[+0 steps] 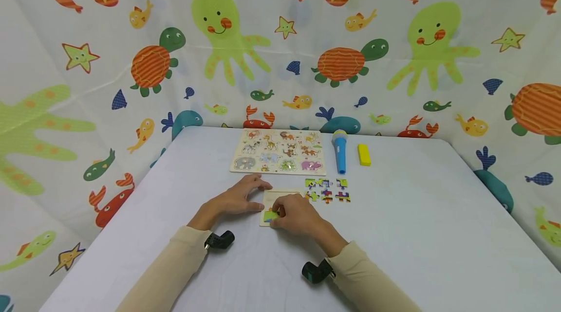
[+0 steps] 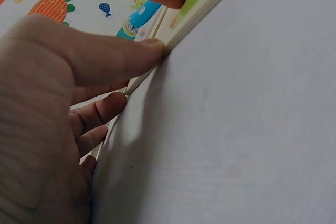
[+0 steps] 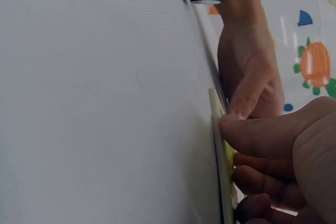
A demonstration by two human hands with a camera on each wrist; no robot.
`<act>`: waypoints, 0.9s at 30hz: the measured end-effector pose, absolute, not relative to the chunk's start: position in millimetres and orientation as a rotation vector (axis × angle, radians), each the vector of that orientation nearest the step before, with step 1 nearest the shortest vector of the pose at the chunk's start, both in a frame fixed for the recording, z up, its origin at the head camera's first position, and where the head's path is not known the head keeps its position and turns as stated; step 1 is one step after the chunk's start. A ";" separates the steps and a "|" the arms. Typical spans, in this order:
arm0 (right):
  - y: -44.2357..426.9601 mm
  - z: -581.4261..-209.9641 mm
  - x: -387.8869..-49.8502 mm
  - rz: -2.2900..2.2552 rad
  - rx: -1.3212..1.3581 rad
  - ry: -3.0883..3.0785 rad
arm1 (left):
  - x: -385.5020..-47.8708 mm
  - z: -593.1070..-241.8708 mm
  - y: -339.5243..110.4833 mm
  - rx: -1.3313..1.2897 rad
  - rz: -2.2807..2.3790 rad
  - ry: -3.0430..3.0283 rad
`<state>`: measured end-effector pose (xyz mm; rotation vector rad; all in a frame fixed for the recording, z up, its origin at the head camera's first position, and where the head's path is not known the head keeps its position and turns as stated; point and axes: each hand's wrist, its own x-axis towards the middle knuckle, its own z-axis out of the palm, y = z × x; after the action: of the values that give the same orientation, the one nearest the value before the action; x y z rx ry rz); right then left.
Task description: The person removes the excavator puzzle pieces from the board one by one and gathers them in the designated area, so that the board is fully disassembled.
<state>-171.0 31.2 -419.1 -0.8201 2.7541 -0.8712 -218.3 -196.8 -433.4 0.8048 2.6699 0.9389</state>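
On the white table in front of me lies a small wooden puzzle tray (image 1: 264, 221) with a green and blue jigsaw piece (image 1: 269, 216) in its lower left part. My left hand (image 1: 236, 198) rests at the tray's left side, its thumb against the edge and its fingers by the top left corner. In the left wrist view the thumb (image 2: 121, 59) touches the pale rim. My right hand (image 1: 298, 214) is over the tray, thumb and curled fingers pinching a jigsaw piece low on it; the hand mostly hides that piece. Several loose jigsaw pieces (image 1: 326, 183) lie right of the tray.
Behind the tray lies a wooden animal peg board (image 1: 279, 151). To its right are a blue toy microphone (image 1: 340, 154) and a yellow block (image 1: 364, 155). A curtain with sea animals (image 1: 280, 59) hangs behind the table (image 1: 416, 214).
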 end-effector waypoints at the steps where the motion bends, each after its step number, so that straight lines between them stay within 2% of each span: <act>1: 30.6 -419.0 -170.1 -0.861 -0.806 2.759 | -218.0 -433.3 -196.9 0.803 0.939 2.670; 27: 27.0 -426.5 -164.6 -0.932 -0.703 2.789 | -221.2 -437.3 -197.7 0.816 0.936 2.679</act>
<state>-164.6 27.0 -426.5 -0.7028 2.7891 -0.9324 -221.2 -197.7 -437.3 0.8158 2.6791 0.9360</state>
